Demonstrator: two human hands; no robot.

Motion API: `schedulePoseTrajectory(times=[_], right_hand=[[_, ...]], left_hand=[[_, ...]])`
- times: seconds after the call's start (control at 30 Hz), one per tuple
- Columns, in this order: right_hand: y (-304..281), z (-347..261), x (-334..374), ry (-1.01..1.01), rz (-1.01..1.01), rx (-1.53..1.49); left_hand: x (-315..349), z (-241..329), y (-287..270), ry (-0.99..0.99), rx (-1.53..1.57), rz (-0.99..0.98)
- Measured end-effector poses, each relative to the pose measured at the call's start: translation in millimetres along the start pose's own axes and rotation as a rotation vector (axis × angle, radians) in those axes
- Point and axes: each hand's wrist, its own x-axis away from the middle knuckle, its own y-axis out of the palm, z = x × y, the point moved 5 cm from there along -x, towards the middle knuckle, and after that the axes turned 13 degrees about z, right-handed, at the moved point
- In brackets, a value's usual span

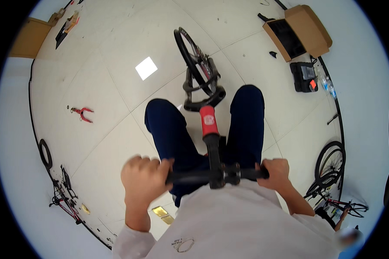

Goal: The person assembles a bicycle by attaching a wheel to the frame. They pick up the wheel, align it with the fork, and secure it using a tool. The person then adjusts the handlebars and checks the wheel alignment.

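Note:
A short black handlebar (188, 177) lies across in front of my waist. My left hand (145, 178), slightly blurred, is closed round its left end. Round the opposite end is my right hand (275, 172), also closed. Near the bar's middle sits a bolted stem clamp (231, 173). From there a black tube with a red section (208, 121) points away from me between my knees. Just beyond it on the floor are a black curved bicycle part (205, 101) and a wheel (185, 49); whether they join the red section I cannot tell.
An open cardboard box (309, 32), a black case (299, 80) and plastic bottles (331, 88) lie far right. Nearer on that side are a bicycle wheel (319, 166) and another person (343, 239). A red fork (83, 114), a tyre (43, 151) and a bicycle frame (69, 209) are on the left.

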Motion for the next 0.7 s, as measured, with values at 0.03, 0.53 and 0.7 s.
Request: schedulePoseTrajectory(times=[0.03,0.53,0.7], right_hand=[[-3,0,-3,-0.005,-0.022,0.0],[-5,58,-78,-0.202,0.057,0.01],[4,59,-147,-0.201,0.038,0.114]], left_hand=[[2,2,1,-0.02,0.02,0.006],[-67,-5,7,0.078,0.055,0.165],[-102,-57,29,-0.143,0.075,0.145]])
